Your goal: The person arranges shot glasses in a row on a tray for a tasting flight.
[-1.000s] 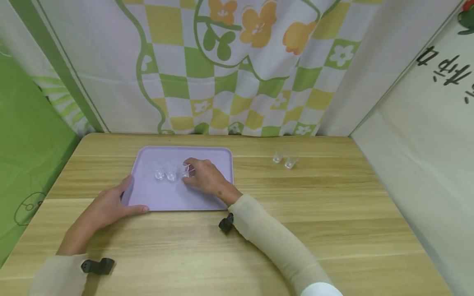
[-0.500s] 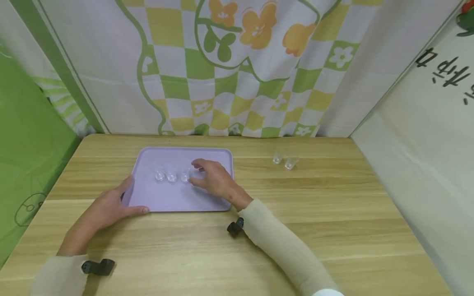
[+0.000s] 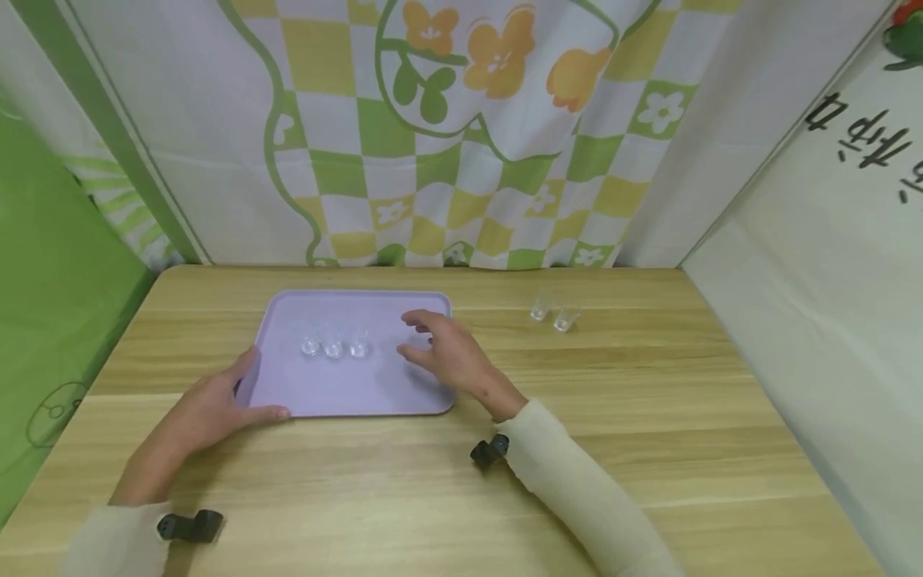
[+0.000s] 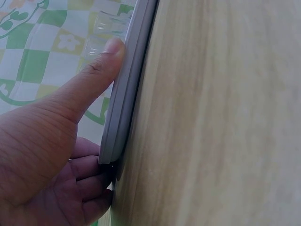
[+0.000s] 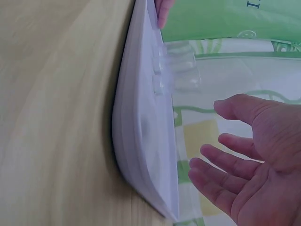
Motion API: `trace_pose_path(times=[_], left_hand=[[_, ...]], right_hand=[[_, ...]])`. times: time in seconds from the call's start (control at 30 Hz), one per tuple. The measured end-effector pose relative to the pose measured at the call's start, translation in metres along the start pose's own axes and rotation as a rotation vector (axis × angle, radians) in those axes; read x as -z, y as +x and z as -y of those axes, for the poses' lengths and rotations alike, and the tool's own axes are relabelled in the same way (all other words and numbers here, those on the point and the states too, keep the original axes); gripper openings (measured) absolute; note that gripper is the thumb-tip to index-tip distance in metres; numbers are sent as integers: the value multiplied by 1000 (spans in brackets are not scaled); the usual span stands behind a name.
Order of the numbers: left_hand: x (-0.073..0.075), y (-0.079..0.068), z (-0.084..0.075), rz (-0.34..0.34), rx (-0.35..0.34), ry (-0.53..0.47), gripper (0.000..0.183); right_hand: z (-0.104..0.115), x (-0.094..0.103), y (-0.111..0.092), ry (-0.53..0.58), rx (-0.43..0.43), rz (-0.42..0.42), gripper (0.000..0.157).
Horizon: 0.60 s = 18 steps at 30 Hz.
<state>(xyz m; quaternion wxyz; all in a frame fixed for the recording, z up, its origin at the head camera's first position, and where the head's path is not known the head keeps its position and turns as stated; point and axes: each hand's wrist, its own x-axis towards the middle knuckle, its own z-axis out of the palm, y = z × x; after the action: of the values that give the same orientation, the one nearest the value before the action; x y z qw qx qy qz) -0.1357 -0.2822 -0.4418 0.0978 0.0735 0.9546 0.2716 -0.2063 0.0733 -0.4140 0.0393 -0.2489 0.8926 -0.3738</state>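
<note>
Right hand (image 3: 453, 354): your fingers spread, empty, over the tray (image 3: 346, 393)
Three cups (image 3: 333, 348): on it, left of those fingers
Two cups (image 3: 566, 320): frame's upper right, nearer your right
Left hand (image 3: 211, 409): your grip on the tray's lower-left corner

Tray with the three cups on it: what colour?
Plain light purple, like lilac. The tray shows best in the head view.
</note>
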Motion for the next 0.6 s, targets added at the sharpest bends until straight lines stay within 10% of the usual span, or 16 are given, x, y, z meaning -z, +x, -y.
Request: trace_pose_path(times=[0.6], left_hand=[[0,-1,2,-5,-5,6,129]], right_hand=[[-40,53,-44,23,-42,-147,46]])
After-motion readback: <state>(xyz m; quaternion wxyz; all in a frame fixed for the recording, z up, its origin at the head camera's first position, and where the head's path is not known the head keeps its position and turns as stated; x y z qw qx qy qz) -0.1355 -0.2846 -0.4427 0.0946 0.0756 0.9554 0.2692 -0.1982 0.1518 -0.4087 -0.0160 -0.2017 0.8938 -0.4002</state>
